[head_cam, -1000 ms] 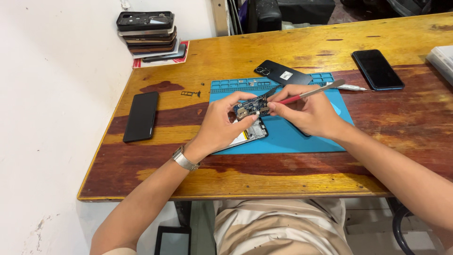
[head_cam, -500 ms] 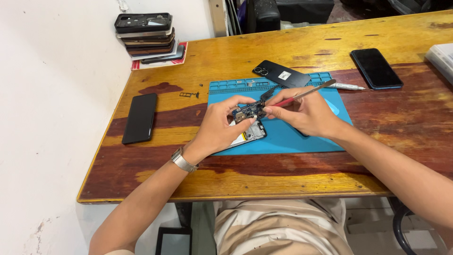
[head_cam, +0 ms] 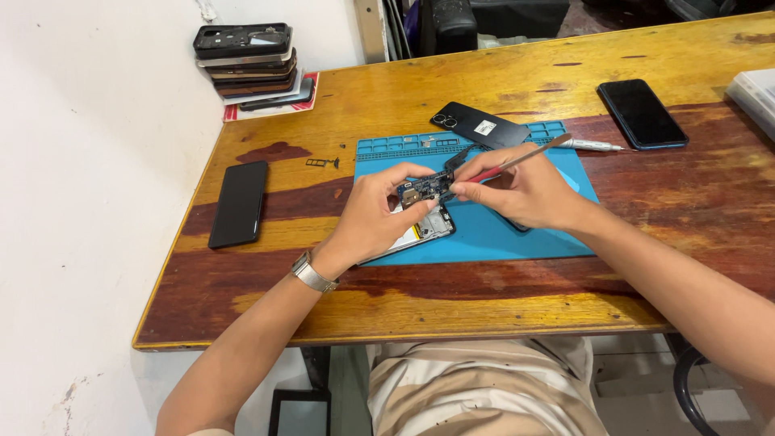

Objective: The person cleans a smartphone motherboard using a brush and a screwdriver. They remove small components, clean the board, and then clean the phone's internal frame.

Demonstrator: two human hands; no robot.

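Everything here is placed around the blue repair mat in the middle of the wooden table.

Far left of the mat, at the table's back corner, stands a stack of phone frames and back covers. Closer, still left of the mat, a black phone lies flat, and a small SIM tray lies just beside the mat's left edge.

Over the mat's left part, the left hand is closed in a pinch on a small circuit board, held up above an opened phone that lies on the mat. I think the board can slip and fall, because only the fingertips grip its edges; a hard push from the tool could also scratch or bend a connector.

The right hand is closed around a slim tool with a red grip, and its tip meets the board. How tight the grip is, I cannot tell.

At the mat's back edge lies a black back cover; right of it a thin metal tool, then another dark phone.
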